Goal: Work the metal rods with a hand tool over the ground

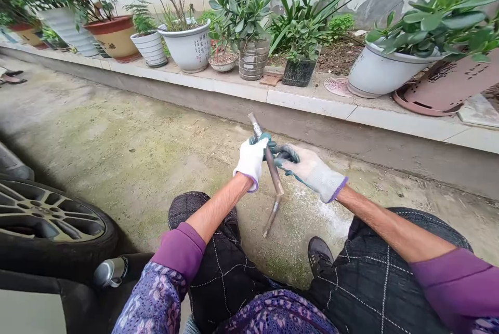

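A bent brown stick (275,173) slants in front of my knees, its lower part kinked back toward me. Pale silvery bands circle it near the upper end and just below the bend. My left hand (255,155), in a white glove with green-coated fingers, is closed around its upper part. Beside it on the right, my right hand (300,162) wears a similar glove. Those fingers are curled together close to the stick, slightly blurred; whatever they pinch is hidden. The stick's lower tip hangs over the concrete between my legs.
Potted plants line a tiled ledge (234,90) across the back, including a white pot (189,45) and a tilted pink pot (452,82). At my left are a car wheel (50,214) and a metal cup (110,271). Mossy concrete ground (128,136) stretches between.
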Demonstrator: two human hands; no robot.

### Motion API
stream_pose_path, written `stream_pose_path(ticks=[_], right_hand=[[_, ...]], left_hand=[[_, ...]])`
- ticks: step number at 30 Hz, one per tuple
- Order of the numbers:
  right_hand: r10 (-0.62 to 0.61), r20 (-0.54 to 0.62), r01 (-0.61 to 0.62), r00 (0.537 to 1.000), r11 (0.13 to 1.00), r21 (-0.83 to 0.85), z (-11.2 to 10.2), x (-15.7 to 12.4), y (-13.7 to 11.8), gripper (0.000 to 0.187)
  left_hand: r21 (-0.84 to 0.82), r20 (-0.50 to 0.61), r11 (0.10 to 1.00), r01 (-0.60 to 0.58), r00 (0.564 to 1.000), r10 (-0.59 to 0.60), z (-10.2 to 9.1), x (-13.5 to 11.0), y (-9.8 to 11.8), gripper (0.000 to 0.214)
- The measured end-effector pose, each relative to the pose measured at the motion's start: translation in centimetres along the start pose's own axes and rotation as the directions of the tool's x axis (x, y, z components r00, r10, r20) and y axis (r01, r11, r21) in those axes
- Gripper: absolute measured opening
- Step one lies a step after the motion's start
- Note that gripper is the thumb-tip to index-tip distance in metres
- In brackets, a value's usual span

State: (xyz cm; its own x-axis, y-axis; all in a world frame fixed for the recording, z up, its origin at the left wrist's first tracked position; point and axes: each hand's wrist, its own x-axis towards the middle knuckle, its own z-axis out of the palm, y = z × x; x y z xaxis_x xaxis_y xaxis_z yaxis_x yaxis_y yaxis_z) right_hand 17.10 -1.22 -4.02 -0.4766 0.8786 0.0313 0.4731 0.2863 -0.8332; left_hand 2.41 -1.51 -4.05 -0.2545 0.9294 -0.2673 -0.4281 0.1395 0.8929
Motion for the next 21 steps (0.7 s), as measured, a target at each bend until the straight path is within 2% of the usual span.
stream_pose_path(ticks=[3,6,11,16,21], right_hand=[[0.002,0.009,0.0,1.0,0.977,-0.215,1.3,0.5,0.3,0.051],[-0.006,-0.036,-0.007,0.999,0.929,-0.371,1.4,1.1,0.8,0.05],[-0.045,-0.113,-0.011,0.993,0.893,-0.449,-1.0,0.8,0.9,0.043],[-0.106,-0.148,0.0,0.983,0.813,-0.582,-3.4,-0.2,0.3,0.04],[-0.114,-0.164,-0.019,0.98,0.764,-0.645,-4.8,-0.4,0.2,0.039]], left_hand=[[-0.037,-0.061,0.996,-0.083,0.995,0.081,0.7,0.8,-0.7,0.014],[-0.013,-0.023,0.995,-0.095,0.995,0.094,1.0,1.0,-1.2,0.012],[0.011,0.126,0.995,-0.096,0.988,0.094,0.4,1.0,-1.2,0.015],[0.074,0.226,0.996,-0.042,0.974,0.025,0.2,0.8,-0.7,0.023],[0.302,0.308,0.938,-0.171,0.948,0.073,0.3,-0.2,0.2,0.022]])
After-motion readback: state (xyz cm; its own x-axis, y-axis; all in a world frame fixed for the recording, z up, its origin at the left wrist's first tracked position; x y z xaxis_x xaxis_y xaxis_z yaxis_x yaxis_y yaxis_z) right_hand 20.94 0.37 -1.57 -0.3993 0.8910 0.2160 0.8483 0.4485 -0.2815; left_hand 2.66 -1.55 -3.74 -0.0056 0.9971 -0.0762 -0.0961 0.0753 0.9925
